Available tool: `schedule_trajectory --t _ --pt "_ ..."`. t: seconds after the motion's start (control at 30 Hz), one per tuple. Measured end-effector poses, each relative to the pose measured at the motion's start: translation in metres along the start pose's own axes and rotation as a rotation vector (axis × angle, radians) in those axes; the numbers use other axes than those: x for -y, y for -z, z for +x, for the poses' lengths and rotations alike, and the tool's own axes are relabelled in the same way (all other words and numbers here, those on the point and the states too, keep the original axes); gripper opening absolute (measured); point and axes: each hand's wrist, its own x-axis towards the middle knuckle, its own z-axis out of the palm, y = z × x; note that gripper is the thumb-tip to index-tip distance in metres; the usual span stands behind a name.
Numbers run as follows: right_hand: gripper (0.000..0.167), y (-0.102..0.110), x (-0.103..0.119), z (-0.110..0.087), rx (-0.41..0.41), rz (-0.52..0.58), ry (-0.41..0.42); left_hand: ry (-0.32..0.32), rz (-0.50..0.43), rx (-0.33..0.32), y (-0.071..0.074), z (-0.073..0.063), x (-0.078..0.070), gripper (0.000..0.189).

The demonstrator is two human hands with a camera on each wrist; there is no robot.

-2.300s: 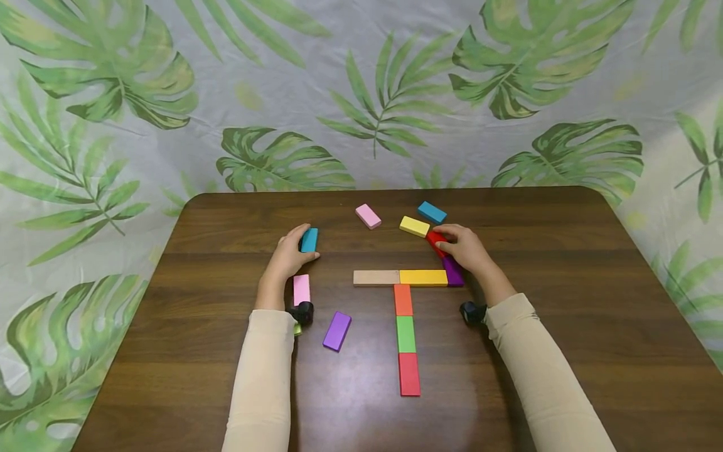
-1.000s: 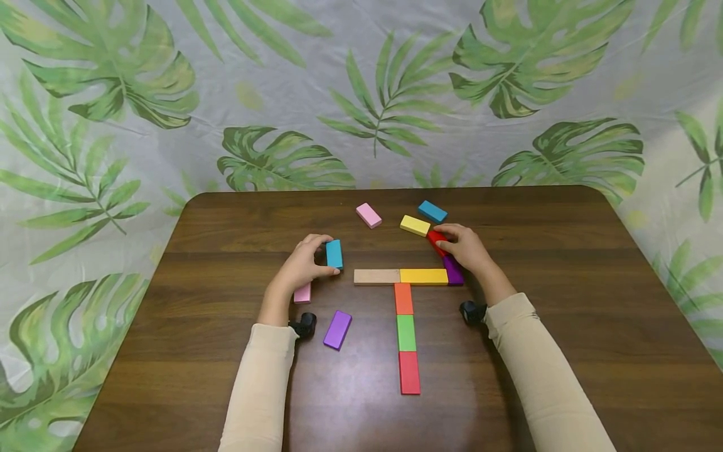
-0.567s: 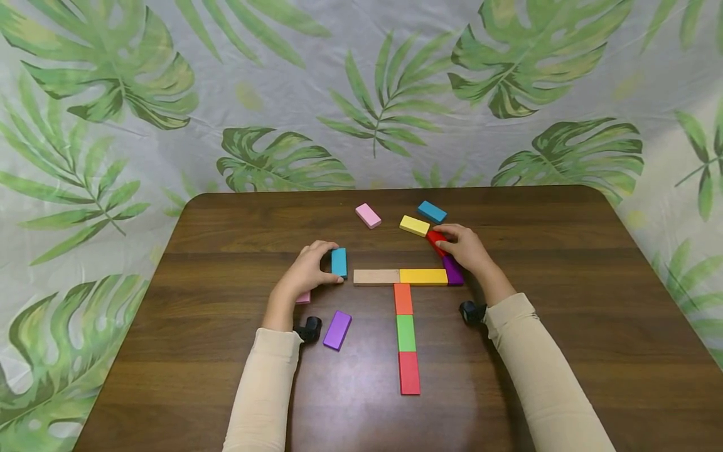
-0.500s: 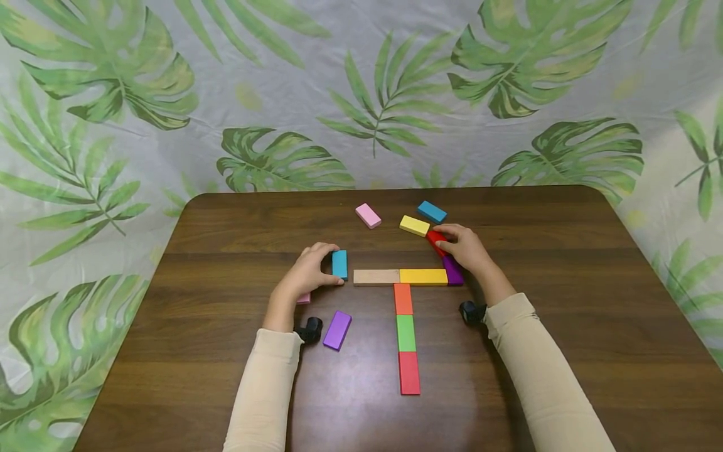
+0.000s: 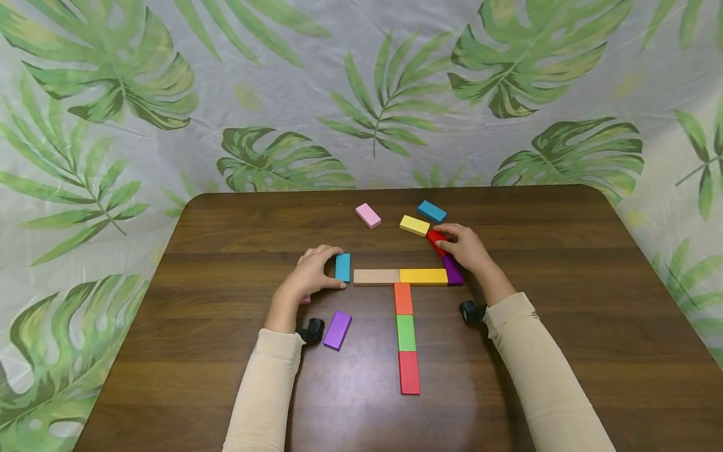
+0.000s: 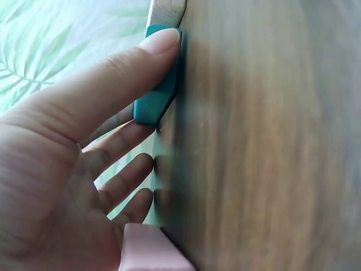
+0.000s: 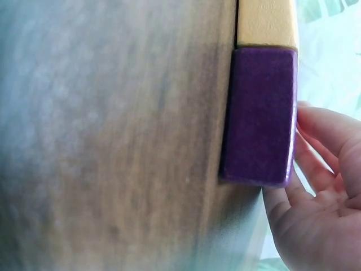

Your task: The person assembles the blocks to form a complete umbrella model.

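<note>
The head view alone takes in the full layout on the dark wood-grain table, including the red block. The left wrist view shows the end of a pink block beside the palm; from the head, the left hand and wrist cover most of it. The right wrist view shows the dark purple block close up, its end meeting the orange-yellow block.

The blue block is a plain, smooth rectangle, its long side pointing away from the person. It sits just beside the left end of the bare-wood block; from the head a thin strip of table shows between the two. Whether it rests on the table or is slightly raised, I cannot tell. The red block lies at a slant, its near end meeting the dark purple block, its far end by the pale yellow block.

Left hand: grasping. Thumb and forefinger pinch the blue block by its near and far ends; the remaining fingers are spread apart and lightly bent. Right hand: grasping, thumb and finger pinching the red block. In the right wrist view its fingers curve behind the dark purple block, their tips partly hidden.
</note>
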Motion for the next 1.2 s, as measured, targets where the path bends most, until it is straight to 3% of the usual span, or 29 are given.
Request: schedule_trajectory --t 1.0,1.2 --pt "0.038 0.0002 0.0009 -0.0006 0.004 0.004 -0.002 0.004 0.001 0.001 -0.0028 0.0002 -0.0053 0.07" --pt "0.038 0.0008 0.0015 -0.0013 0.003 0.006 -0.003 0.014 -0.004 0.01 0.0015 -0.0018 -0.0073 0.077"
